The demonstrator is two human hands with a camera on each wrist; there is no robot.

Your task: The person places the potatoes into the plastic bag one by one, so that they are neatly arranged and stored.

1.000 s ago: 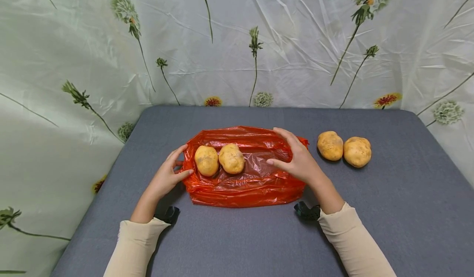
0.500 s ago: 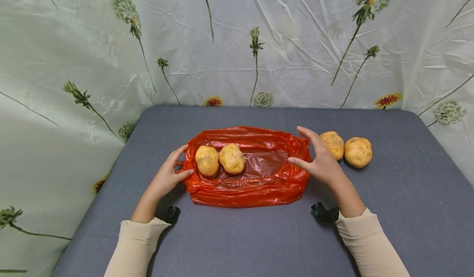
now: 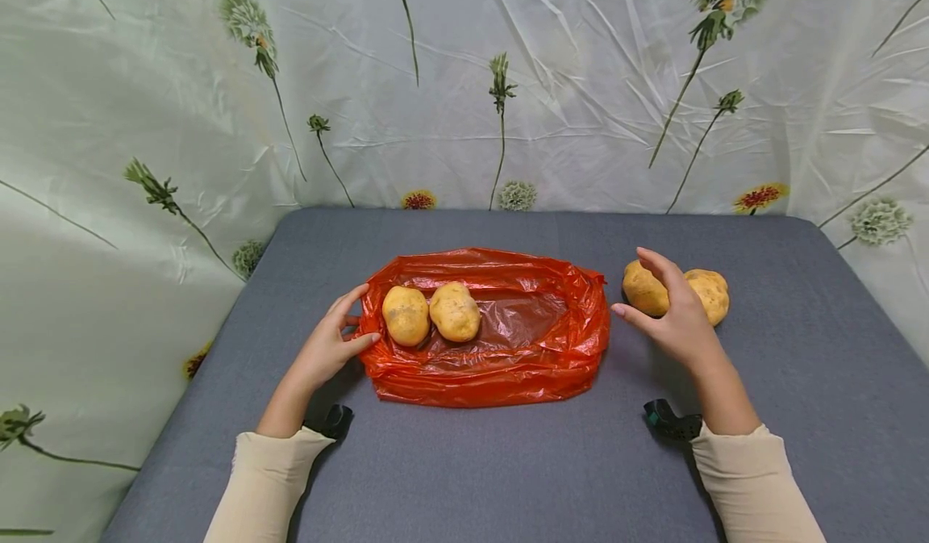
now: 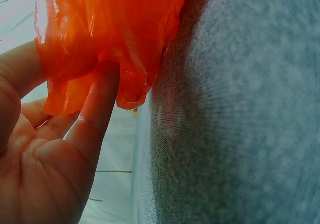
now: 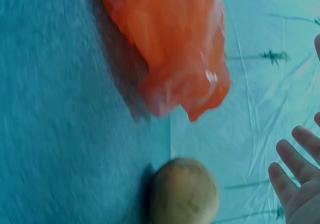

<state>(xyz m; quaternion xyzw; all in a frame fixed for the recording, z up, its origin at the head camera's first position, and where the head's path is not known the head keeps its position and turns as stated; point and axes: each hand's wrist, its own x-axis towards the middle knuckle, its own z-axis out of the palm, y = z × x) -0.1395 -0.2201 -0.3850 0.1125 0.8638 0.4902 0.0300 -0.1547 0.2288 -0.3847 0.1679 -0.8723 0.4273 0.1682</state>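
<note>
A red plastic bag (image 3: pixel 479 386) lies spread open on the table. Two potatoes (image 3: pixel 406 315) sit side by side in its left half. My left hand (image 3: pixel 322 349) holds the bag's left end, thumb over the rim; in the left wrist view its fingers (image 4: pixel 97 109) lie against the crinkled plastic. My right hand (image 3: pixel 678 317) hovers right of the bag with thumb and fingers apart and nothing in it. Beyond it are two more potatoes (image 3: pixel 713 289), partly hidden by the hand. One potato (image 5: pixel 185 194) shows low in the right wrist view, apart from the fingers.
The table (image 3: pixel 493 470) has a grey-blue cloth cover. Behind and to the left hangs a pale curtain (image 3: pixel 435 107) with printed flowers. A dark camera mount (image 3: pixel 671 422) is strapped on the right wrist, another (image 3: pixel 330 422) on the left.
My right hand has moved right, off the bag's right end and over to the two potatoes on the table. My left hand and the bagged potatoes have stayed put.
</note>
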